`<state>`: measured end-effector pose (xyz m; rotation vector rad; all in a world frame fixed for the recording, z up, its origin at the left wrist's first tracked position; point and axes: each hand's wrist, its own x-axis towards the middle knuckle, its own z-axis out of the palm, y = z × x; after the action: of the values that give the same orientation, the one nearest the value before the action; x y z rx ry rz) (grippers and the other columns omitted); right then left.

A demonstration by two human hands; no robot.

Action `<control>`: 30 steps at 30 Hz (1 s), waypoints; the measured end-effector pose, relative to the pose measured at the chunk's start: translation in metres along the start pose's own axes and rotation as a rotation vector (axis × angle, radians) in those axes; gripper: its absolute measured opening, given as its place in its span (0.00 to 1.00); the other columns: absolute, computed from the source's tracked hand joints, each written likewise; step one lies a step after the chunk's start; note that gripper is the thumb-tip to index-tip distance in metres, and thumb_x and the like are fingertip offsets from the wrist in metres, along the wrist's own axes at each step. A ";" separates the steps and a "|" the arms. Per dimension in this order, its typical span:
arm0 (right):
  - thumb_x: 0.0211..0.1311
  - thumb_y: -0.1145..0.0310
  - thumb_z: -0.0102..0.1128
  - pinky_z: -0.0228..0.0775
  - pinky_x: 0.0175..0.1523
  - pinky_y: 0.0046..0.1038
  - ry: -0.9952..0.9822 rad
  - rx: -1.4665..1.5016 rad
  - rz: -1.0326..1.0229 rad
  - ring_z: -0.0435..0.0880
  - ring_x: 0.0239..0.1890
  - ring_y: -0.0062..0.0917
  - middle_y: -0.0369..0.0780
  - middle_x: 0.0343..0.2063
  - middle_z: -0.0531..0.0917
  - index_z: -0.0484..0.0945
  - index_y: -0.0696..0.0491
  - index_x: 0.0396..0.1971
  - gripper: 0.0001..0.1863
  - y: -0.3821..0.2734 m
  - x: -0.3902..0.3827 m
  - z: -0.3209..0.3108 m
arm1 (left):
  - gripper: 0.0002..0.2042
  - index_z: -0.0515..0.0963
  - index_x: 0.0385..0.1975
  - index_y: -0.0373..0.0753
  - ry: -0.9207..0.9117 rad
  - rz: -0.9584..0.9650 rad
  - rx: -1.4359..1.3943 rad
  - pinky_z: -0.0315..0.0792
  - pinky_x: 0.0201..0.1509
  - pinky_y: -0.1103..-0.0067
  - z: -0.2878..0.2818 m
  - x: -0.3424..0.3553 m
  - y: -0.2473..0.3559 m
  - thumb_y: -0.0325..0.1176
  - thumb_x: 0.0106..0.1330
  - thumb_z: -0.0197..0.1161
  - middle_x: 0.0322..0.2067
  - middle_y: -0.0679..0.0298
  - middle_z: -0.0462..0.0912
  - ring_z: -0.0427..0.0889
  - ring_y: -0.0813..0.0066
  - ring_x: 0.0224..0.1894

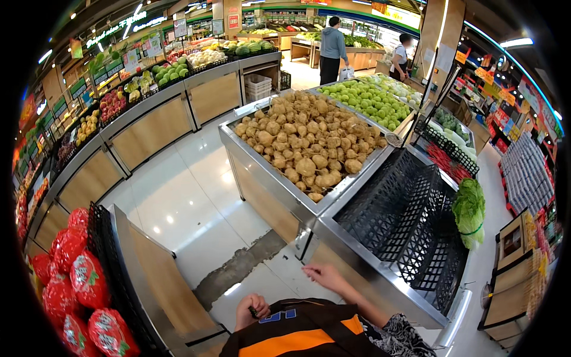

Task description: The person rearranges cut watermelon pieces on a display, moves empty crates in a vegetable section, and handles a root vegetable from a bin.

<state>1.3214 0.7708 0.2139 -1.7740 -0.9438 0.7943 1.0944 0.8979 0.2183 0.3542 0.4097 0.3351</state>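
My left hand point(250, 310) is closed in a loose fist in front of the dark brown and orange garment on my body. A small dark object point(254, 312), too little of it showing to name, pokes out of that fist. Farther right, my right hand point(325, 276) hangs above the floor beside the metal-edged stand, fingers curled and pressed together, with nothing visible in them. Beside it stands a display bin with black plastic crates point(395, 208). A leafy green cabbage point(468, 208) with a green band lies at the crates' right edge.
Brown round root vegetables point(309, 137) fill the bin ahead; green produce point(366, 101) lies behind them. Red-wrapped round packages point(89, 279) stand at left beside a stand corner. A dark rough patch point(238, 268) crosses the tiled floor. Two people point(332, 50) point(401, 58) are farther off.
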 end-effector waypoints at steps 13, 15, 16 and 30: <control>0.49 0.67 0.58 0.69 0.30 0.26 0.477 -0.432 -0.042 0.79 0.23 0.27 0.44 0.21 0.79 0.65 0.59 0.48 0.25 -0.009 0.263 -0.107 | 0.08 0.63 0.15 0.42 0.112 0.463 -0.145 0.54 0.19 0.82 -0.061 0.020 0.084 0.35 0.52 0.47 0.13 0.66 0.60 0.57 0.75 0.14; 0.49 0.66 0.58 0.69 0.32 0.29 0.580 -0.503 -0.108 0.78 0.23 0.33 0.46 0.20 0.78 0.65 0.60 0.47 0.25 0.005 0.297 -0.121 | 0.12 0.57 0.13 0.44 0.310 0.523 -0.027 0.47 0.19 0.83 -0.017 0.037 0.104 0.37 0.52 0.50 0.14 0.69 0.52 0.48 0.78 0.15; 0.49 0.66 0.58 0.69 0.32 0.29 0.583 -0.494 -0.115 0.78 0.23 0.33 0.46 0.20 0.78 0.65 0.60 0.47 0.25 0.001 0.309 -0.122 | 0.12 0.57 0.13 0.44 0.306 0.532 -0.020 0.47 0.19 0.83 -0.020 0.049 0.113 0.37 0.52 0.50 0.14 0.69 0.52 0.48 0.78 0.15; 0.55 0.66 0.53 0.68 0.21 0.22 0.647 -0.135 0.188 0.76 0.15 0.19 0.38 0.12 0.76 0.76 0.59 0.19 0.12 -0.054 0.387 -0.234 | 0.08 0.59 0.13 0.43 0.241 0.334 -0.024 0.48 0.12 0.83 -0.006 0.278 0.245 0.33 0.52 0.43 0.09 0.68 0.56 0.51 0.78 0.09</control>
<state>1.6936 1.0181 0.3041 -2.0696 -0.4090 0.2279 1.2726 1.2226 0.2205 0.3607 0.5830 0.7129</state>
